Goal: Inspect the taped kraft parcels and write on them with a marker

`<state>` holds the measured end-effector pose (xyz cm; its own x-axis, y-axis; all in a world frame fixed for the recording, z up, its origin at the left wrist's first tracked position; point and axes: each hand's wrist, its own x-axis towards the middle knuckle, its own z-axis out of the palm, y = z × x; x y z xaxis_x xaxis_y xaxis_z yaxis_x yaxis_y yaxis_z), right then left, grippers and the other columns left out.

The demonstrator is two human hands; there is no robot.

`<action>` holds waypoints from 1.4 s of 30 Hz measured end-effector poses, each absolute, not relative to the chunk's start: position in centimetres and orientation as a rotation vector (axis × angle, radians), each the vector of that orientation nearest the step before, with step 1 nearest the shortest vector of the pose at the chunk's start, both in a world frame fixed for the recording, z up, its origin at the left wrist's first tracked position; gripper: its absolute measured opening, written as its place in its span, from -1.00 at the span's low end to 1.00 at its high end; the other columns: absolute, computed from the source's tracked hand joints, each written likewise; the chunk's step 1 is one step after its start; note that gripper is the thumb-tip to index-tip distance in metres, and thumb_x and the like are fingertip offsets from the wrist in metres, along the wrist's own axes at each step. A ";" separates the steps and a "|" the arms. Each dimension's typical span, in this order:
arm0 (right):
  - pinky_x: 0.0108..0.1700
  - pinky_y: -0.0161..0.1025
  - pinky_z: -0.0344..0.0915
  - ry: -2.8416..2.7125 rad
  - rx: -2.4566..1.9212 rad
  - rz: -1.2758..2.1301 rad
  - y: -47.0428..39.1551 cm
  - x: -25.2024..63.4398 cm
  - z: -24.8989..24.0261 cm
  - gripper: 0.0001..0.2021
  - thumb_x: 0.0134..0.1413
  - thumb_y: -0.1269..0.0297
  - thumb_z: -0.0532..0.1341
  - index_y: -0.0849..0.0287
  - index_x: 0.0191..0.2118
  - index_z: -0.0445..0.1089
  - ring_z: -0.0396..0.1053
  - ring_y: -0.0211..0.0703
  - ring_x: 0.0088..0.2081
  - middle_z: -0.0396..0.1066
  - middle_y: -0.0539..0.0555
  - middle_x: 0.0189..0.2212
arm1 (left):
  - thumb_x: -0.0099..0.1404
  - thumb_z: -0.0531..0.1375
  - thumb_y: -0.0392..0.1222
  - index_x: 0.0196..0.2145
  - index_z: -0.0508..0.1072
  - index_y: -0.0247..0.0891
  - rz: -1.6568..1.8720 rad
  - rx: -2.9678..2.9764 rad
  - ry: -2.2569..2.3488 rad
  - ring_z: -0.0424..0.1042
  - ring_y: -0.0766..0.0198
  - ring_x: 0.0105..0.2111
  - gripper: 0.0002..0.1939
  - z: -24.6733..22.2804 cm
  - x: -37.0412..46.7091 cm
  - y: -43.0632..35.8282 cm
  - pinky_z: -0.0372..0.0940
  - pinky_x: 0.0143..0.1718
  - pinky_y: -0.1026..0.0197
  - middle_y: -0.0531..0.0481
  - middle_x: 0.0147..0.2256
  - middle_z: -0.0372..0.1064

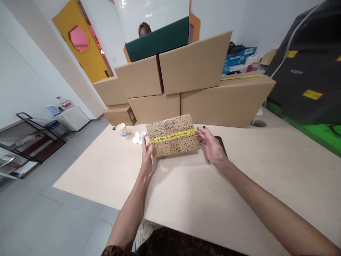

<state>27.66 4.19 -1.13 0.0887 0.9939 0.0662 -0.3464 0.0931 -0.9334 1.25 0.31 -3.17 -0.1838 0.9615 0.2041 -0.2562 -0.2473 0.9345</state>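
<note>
A small brown cardboard box (pixel 174 145) with dark specks and a strip of yellow tape across it is tilted up above the pale table (pixel 183 192). My left hand (pixel 147 156) is against the box's left edge, thumb and fingers along its side. Beside the right edge is my right hand (pixel 211 145), its fingers apart; whether the fingertips touch the box is hard to tell. A dark flat object (pixel 221 145) lies on the table, partly hidden behind my right hand.
Large cardboard boxes (pixel 195 65) are stacked along the table's far side, a green box (pixel 160 40) on top. A paper cup (pixel 122 131) and crumpled white tissue (pixel 139 137) stand left of the speckled box. A person's head shows behind the stack.
</note>
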 end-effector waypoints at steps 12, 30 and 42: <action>-0.09 0.04 0.50 -0.802 -1.016 1.484 4.4 29.5 1.0 -0.40 0.17 -0.32 0.13 0.05 0.08 0.40 0.57 0.17 -0.04 0.63 0.24 -0.11 | 0.33 0.25 0.37 0.55 -0.19 0.08 1.598 1.448 0.965 -0.11 -0.03 0.54 0.06 -2.8 0.6 -0.6 -0.08 0.49 -0.12 -0.17 0.52 -0.03; -0.32 -0.10 0.45 -0.926 -1.086 1.613 3.7 28.6 0.9 -0.62 0.23 -0.19 0.22 0.01 -0.11 0.43 0.56 0.03 -0.30 0.64 0.11 -0.29 | 0.34 0.32 0.19 0.47 0.11 0.14 1.666 1.505 1.106 0.25 -0.15 0.36 -0.15 -1.9 0.4 -0.8 0.26 0.28 -0.11 -0.11 0.53 -0.05; 0.11 0.16 0.42 -1.130 -1.005 1.152 2.6 29.5 2.4 -0.36 0.10 -0.35 0.29 -0.06 0.16 0.49 0.51 0.25 0.15 0.61 0.17 0.06 | 0.33 0.31 0.22 0.42 0.24 -0.06 1.642 1.488 1.124 0.21 -0.16 0.39 -0.19 -2.1 1.1 -0.8 0.20 0.34 -0.11 -0.20 0.43 0.17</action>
